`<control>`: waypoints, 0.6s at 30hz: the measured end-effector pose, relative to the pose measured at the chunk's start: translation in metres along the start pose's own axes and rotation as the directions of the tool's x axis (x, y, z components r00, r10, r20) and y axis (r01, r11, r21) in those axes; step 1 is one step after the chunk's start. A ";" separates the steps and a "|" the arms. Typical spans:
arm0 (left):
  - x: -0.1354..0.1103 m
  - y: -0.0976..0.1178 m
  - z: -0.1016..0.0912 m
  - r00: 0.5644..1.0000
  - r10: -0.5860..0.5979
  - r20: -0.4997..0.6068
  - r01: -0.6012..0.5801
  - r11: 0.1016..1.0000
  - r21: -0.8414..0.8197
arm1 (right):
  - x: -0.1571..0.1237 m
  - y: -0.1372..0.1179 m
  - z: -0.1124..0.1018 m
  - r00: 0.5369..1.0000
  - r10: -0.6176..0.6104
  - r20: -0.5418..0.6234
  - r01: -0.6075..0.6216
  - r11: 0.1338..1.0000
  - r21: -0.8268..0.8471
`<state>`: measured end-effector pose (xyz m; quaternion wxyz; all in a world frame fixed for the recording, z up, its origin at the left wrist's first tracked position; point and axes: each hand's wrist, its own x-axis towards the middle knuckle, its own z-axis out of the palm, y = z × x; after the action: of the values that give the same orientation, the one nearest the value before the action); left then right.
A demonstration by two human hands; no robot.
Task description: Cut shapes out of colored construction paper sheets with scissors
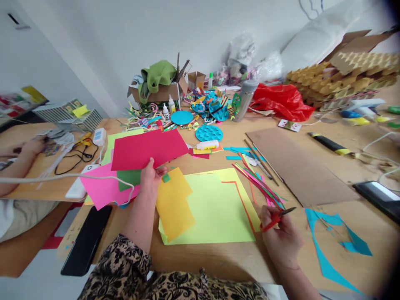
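My left hand pinches the lower edge of a red sheet of paper and holds it lifted over pink paper and a green sheet. My right hand is closed around small red-handled scissors, blades pointing right, resting on the wooden table. Between the hands lie an orange sheet on top of a lime-yellow sheet. Thin coloured paper strips lie just beyond my right hand.
A brown cardboard sheet and blue paper offcuts lie to the right, with a phone at the edge. Glue bottle, blue paper discs and craft clutter fill the back. Another person's arm rests at left. A black phone sits bottom left.
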<state>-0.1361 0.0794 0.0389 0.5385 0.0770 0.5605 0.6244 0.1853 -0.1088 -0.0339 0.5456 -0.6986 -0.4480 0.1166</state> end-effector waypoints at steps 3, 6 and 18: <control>0.004 0.000 -0.006 1.000 0.015 -0.025 -0.016 1.000 -0.014 | 0.001 -0.002 0.002 0.998 -0.047 -0.031 0.045 0.998 -0.051; 0.008 0.001 -0.011 0.998 0.024 -0.053 -0.025 0.999 -0.031 | 0.001 -0.004 0.002 0.998 -0.058 -0.030 0.056 0.996 -0.065; -0.005 0.009 -0.026 1.000 -0.008 -0.012 0.005 0.984 -0.180 | 0.002 -0.002 0.003 0.996 -0.091 -0.015 0.089 0.993 -0.075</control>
<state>-0.1576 0.0614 0.0385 0.5418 0.0224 0.5053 0.6712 0.1838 -0.1052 -0.0324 0.5279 -0.6986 -0.4781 0.0686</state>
